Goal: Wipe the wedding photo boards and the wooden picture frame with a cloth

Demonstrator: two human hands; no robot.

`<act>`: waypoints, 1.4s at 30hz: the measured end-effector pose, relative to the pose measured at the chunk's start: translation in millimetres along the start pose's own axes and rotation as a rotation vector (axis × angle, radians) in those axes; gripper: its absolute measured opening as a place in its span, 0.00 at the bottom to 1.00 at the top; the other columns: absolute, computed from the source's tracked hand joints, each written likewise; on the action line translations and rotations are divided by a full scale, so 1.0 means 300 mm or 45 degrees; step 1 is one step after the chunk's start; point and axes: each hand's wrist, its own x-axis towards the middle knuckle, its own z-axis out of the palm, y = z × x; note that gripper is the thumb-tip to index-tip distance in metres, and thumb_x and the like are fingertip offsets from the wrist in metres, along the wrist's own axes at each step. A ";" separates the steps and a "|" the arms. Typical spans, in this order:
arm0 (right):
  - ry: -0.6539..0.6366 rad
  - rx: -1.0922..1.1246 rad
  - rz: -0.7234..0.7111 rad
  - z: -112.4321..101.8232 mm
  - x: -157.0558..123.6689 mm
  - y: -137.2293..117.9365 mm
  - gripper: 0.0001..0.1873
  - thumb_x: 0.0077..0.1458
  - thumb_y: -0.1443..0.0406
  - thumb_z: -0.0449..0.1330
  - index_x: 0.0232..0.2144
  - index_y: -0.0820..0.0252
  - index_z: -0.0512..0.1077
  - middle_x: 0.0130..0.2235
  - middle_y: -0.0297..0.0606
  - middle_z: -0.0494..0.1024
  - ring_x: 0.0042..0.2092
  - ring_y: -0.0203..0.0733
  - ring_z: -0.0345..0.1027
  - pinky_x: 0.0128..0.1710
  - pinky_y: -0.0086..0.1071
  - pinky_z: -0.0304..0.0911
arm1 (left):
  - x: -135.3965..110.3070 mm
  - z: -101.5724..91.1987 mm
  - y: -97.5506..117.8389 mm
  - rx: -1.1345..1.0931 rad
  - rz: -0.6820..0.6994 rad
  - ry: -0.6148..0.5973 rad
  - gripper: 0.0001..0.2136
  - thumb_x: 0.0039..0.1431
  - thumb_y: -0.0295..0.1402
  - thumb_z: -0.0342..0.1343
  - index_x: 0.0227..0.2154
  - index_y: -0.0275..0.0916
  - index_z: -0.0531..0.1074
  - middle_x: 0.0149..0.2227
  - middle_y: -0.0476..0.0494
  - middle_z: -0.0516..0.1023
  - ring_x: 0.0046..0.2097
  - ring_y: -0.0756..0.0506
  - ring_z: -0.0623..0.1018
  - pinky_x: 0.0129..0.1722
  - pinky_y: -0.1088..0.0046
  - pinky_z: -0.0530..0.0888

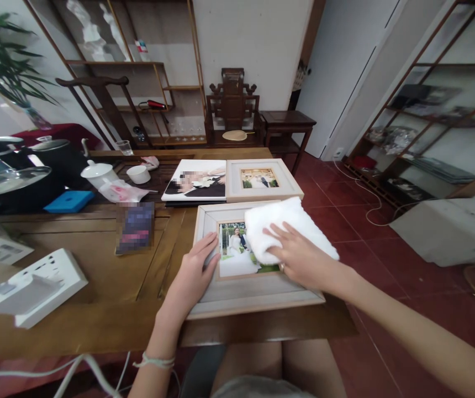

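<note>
A pale wooden picture frame (237, 293) with a wedding photo lies flat at the near edge of the wooden table (96, 249). My left hand (194, 273) rests flat on the frame's left side, fingers stretched out, holding nothing. My right hand (299, 257) lies spread on a folded white cloth (287, 224), pressing it onto the glass at the frame's right side.
Behind it lie a second framed photo (262, 179) and a photo album (196, 182). To the left are a white power strip (34, 284), a blue box (69, 200), pots (22, 171), a white cup (138, 173) and a lidded jar (96, 172). Red tile floor (345, 210) lies to the right.
</note>
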 end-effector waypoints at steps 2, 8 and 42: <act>-0.111 0.109 -0.063 -0.040 -0.073 -0.077 0.22 0.45 0.75 0.53 0.45 0.65 0.73 0.59 0.54 0.62 0.63 0.55 0.48 0.61 0.51 0.44 | 0.001 0.000 -0.001 0.008 0.002 -0.006 0.18 0.61 0.35 0.47 0.52 0.33 0.68 0.57 0.35 0.69 0.59 0.41 0.67 0.58 0.58 0.65; -0.134 0.349 -0.178 -0.060 -0.152 -0.185 0.24 0.46 0.72 0.55 0.48 0.62 0.71 0.61 0.50 0.59 0.63 0.49 0.48 0.63 0.43 0.45 | 0.002 -0.008 0.004 0.047 -0.013 -0.024 0.20 0.63 0.36 0.45 0.55 0.32 0.65 0.59 0.34 0.64 0.60 0.40 0.66 0.58 0.56 0.64; -0.017 0.173 -0.037 0.032 -0.012 -0.098 0.20 0.50 0.71 0.56 0.47 0.58 0.72 0.62 0.49 0.58 0.64 0.54 0.43 0.61 0.55 0.42 | 0.006 -0.011 0.006 0.024 -0.009 -0.074 0.18 0.63 0.35 0.44 0.54 0.38 0.66 0.59 0.38 0.66 0.60 0.41 0.65 0.58 0.56 0.64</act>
